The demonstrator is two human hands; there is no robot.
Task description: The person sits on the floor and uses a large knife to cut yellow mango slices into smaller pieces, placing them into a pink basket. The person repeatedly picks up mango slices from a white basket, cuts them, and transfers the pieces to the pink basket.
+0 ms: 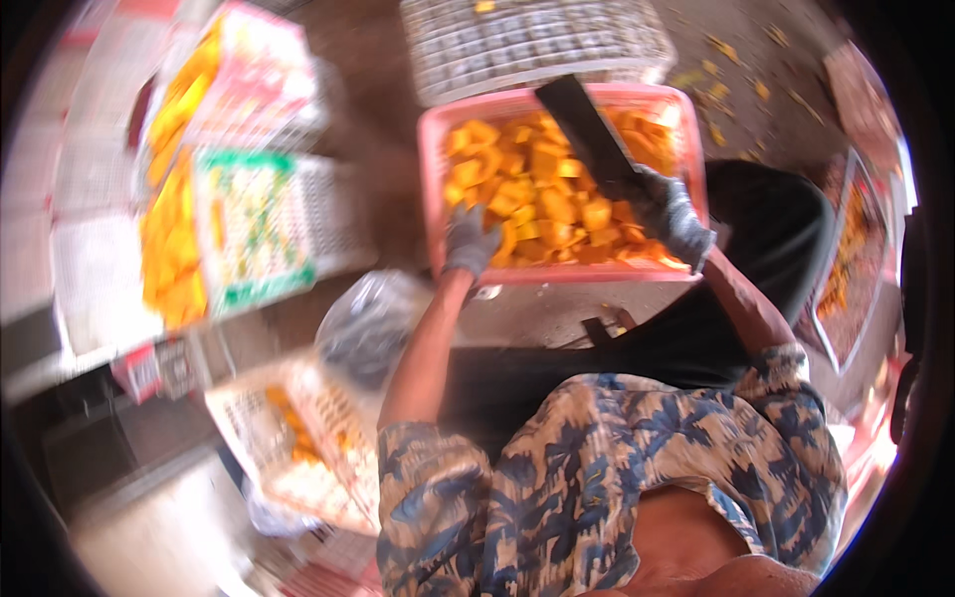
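Note:
In front of me is a pink plastic crate (563, 277) filled with cut orange chunks (556, 205), which look like pumpkin. My left hand (473, 240), in a grey glove, rests at the crate's left side with its fingers among the chunks; whether it grips one cannot be told. My right hand (669, 213), also gloved, is closed around the near end of a broad dark cleaver-like blade (586, 130). That blade slants over the chunks, its far end above the crate's back rim.
Behind the pink crate lies a grey plastic crate (537, 41). Crates with orange pieces (175, 239) stand at the left, a pale crate (298, 448) at lower left beside a clear plastic bag (373, 321). A sack (854, 261) holding orange scraps is at the right.

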